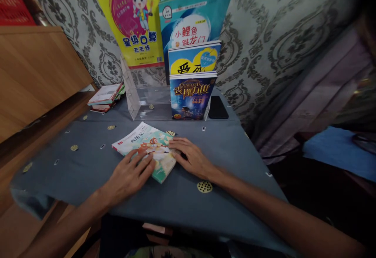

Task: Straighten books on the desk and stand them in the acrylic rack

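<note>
A paperback book [160,142] with a white and green illustrated cover lies tilted on the cloth-covered table. My left hand [129,173] rests over its lower left edge, fingers stretched out across the cover. From the other side, my right hand [190,156] touches the right edge of the book, its fingers extended and the thumb apart. Behind the book stands a clear acrylic rack [131,93]. A dark blue book [190,97] stands at the front of its right side, with a yellow and blue book [194,60] and a teal book [196,19] behind.
A yellow book [132,22] stands at the rack's back left. Several thin books lie in a stack [105,95] beside the wooden cabinet [41,73]. A black phone-like slab [217,108] lies right of the rack. The grey-blue tablecloth [235,148] ends at the right near a curtain [308,89].
</note>
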`<state>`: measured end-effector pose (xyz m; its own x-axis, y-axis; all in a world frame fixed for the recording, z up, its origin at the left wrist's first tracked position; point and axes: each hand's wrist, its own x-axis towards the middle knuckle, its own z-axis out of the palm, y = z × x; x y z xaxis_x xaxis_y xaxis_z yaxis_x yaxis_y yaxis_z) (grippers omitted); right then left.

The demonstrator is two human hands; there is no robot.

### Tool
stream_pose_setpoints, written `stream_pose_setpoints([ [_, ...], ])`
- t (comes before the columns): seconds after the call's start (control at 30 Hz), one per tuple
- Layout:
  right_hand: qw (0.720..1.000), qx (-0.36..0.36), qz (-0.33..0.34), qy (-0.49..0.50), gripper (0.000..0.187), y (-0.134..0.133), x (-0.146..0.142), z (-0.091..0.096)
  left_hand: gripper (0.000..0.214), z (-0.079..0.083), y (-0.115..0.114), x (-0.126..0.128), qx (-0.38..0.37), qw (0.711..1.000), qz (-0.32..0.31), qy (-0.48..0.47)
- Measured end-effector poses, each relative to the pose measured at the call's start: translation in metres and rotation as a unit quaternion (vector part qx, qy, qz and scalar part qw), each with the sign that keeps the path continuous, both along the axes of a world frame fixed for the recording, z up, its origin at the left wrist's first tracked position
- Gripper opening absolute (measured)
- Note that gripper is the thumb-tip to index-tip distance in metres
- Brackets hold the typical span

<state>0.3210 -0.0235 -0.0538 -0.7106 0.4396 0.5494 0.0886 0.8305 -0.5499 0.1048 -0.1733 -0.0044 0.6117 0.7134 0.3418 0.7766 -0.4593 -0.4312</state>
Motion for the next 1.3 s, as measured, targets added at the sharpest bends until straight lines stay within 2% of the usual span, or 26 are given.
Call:
stream_pose_setpoints([
  [0.17, 0.997, -0.080, 0.023, 0.004, 0.032, -0.022, 0.000, 0.008, 0.029, 0.023, 0.013, -0.002, 0.071, 0.992, 0.025, -0.103],
  [0.27, 0.982, -0.180, 0.053, -0.009, 0.037, -0.034, 0.004, 0.017, 0.024, 0.042, 0.020, 0.002, 0.101, 0.989, 0.039, -0.106],
  [0.37, 0.945, -0.313, 0.093, -0.006, 0.044, -0.041, 0.007, 0.024, 0.024, 0.061, 0.025, 0.009, 0.103, 0.990, 0.036, -0.085],
  [0.43, 0.903, -0.409, 0.126, 0.021, 0.047, -0.045, 0.005, 0.025, 0.026, 0.073, 0.030, 0.016, 0.100, 0.992, 0.034, -0.063],
  [0.47, 0.873, -0.463, 0.148, 0.045, 0.050, -0.046, 0.002, 0.024, 0.027, 0.079, 0.033, 0.019, 0.095, 0.994, 0.033, -0.050],
  [0.57, 0.749, -0.612, 0.221, 0.124, 0.055, -0.050, -0.006, 0.017, 0.030, 0.092, 0.044, 0.033, 0.066, 0.998, 0.018, -0.006],
  [0.63, 0.673, -0.679, 0.252, 0.150, 0.054, -0.050, -0.010, 0.014, 0.029, 0.097, 0.053, 0.043, 0.034, 0.999, -0.003, 0.013],
  [0.73, 0.608, -0.733, 0.262, 0.157, 0.053, -0.045, -0.009, 0.016, 0.021, 0.097, 0.066, 0.060, -0.024, 0.999, -0.033, 0.023],
  [0.87, 0.554, -0.777, 0.237, 0.180, 0.055, -0.035, -0.001, 0.023, 0.011, 0.085, 0.079, 0.080, -0.096, 0.993, -0.068, 0.019],
  [1.0, 0.503, -0.814, 0.197, 0.215, 0.055, -0.028, 0.005, 0.026, 0.011, 0.070, 0.088, 0.091, -0.135, 0.986, -0.093, 0.013],
  [1.1, 0.486, -0.825, 0.190, 0.217, 0.056, -0.025, 0.007, 0.027, 0.010, 0.065, 0.093, 0.092, -0.174, 0.980, -0.096, 0.002],
  [1.3, 0.493, -0.825, 0.185, 0.204, 0.054, -0.023, 0.007, 0.028, 0.018, 0.052, 0.094, 0.085, -0.225, 0.966, -0.072, -0.106],
])
